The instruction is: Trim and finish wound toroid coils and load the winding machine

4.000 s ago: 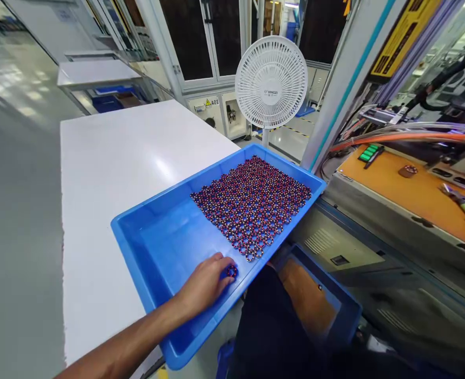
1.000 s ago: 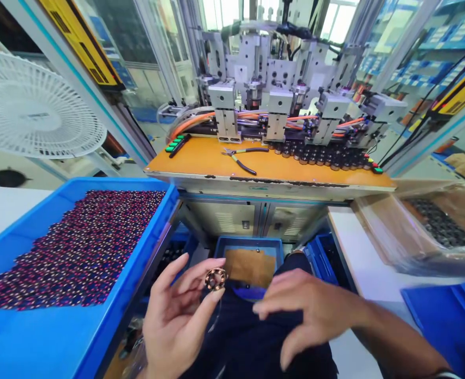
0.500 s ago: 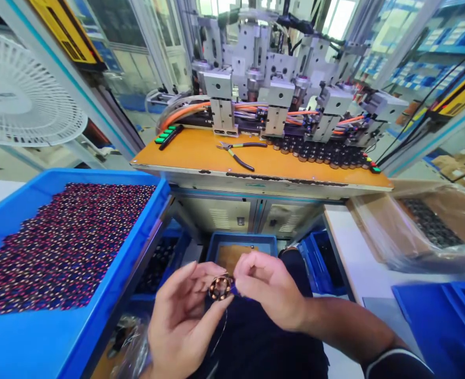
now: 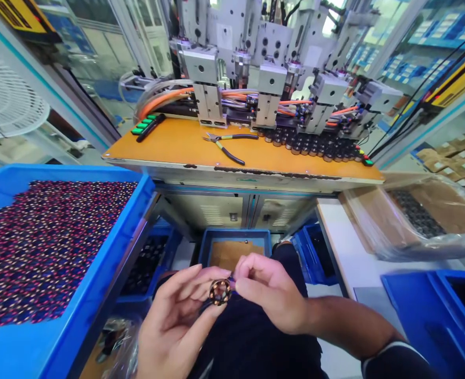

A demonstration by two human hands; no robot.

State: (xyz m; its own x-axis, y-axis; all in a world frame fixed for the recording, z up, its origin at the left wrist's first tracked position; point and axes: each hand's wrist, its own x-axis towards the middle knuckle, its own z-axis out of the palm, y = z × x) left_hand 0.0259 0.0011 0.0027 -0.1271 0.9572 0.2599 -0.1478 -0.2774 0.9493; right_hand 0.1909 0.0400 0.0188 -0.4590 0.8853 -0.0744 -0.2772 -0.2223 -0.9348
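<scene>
Between the thumb and fingers of my left hand (image 4: 181,316) is a small round motor stator (image 4: 220,292), its copper coils set in a dark ring and its open face tilted toward me. My right hand (image 4: 274,292) is closed in a pinch at the stator's right edge. What lies between those fingertips is too small and hidden to make out. Both hands are above my dark-clothed lap.
On the left stands a blue bin (image 4: 138,195) of small dark parts with red and copper spots. Ahead, an orange worktop (image 4: 169,147) bears cutting pliers (image 4: 228,145), rows of black cylindrical parts (image 4: 315,145) and a machine (image 4: 268,89). A plastic-lined carton (image 4: 359,221) sits right.
My view has shifted, so the bench and bins appear further left. The stator has turned slightly to face me more. The thin wire hanging below it no longer shows.
</scene>
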